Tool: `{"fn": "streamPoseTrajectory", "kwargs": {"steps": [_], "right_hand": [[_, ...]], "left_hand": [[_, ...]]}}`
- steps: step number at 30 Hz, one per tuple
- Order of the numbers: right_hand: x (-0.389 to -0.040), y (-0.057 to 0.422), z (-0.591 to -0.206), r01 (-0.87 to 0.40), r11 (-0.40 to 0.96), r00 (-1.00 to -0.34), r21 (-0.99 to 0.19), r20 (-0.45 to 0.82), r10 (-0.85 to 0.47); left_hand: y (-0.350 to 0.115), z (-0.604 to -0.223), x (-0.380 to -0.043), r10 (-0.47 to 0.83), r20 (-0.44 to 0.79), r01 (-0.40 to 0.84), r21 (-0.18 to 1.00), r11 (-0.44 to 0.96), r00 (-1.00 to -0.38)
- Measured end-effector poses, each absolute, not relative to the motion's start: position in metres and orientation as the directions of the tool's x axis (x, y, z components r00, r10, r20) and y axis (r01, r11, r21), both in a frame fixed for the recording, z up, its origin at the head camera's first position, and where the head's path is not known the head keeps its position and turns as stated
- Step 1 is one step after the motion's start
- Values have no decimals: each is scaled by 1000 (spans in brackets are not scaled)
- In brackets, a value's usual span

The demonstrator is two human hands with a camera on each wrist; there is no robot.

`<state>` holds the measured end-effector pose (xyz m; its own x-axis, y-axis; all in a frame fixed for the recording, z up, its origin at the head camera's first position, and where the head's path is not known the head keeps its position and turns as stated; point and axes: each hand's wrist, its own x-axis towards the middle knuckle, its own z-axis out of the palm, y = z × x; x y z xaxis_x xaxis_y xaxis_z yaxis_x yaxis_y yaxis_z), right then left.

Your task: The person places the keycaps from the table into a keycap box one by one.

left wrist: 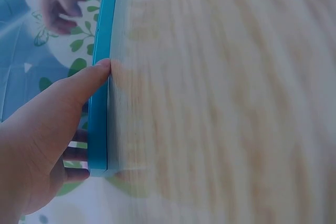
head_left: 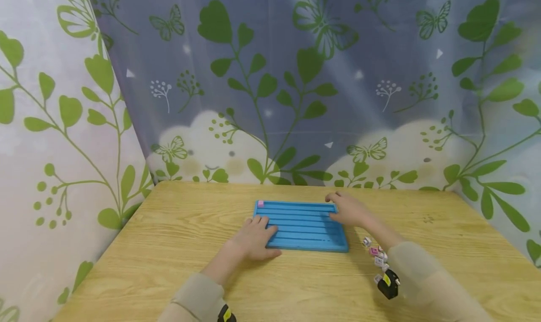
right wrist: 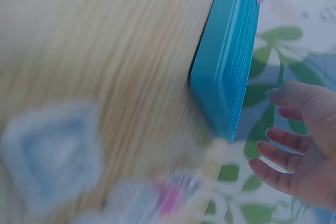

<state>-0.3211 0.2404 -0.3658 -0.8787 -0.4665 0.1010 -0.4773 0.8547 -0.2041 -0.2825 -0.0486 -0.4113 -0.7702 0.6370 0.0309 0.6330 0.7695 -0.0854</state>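
A blue tray [head_left: 304, 248] with raised parallel ridges lies flat on the table. A small pink block [head_left: 260, 203] sits in its far left corner. My left hand [head_left: 252, 239] holds the tray's near left corner; its thumb [left wrist: 97, 80] presses the near wall, and the other fingers lie behind the rim. My right hand [head_left: 352, 210] is at the tray's right end, near the far corner. In the right wrist view, that hand [right wrist: 307, 140] has parted fingers with nothing between them.
Several small white and pink blocks [head_left: 379, 262] lie in a loose group on the wooden table [head_left: 190, 228], right of the tray and beside my right sleeve. A patterned curtain [head_left: 270, 87] stands along the table's far edge.
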Motion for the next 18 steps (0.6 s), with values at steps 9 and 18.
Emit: {"fn": "streamPoseTrajectory", "kwargs": {"steps": [9,18], "right_hand": [[-302,287,-371,-484,846,-863,-224,-41,-504],[-292,296,-374,-439,820,-828,-367,-190,-528]], "left_hand": [[-49,-413,-283,638,27,634,-87,768,-769],[-49,-409,-282,637,31,633,-85,769,-770]]}}
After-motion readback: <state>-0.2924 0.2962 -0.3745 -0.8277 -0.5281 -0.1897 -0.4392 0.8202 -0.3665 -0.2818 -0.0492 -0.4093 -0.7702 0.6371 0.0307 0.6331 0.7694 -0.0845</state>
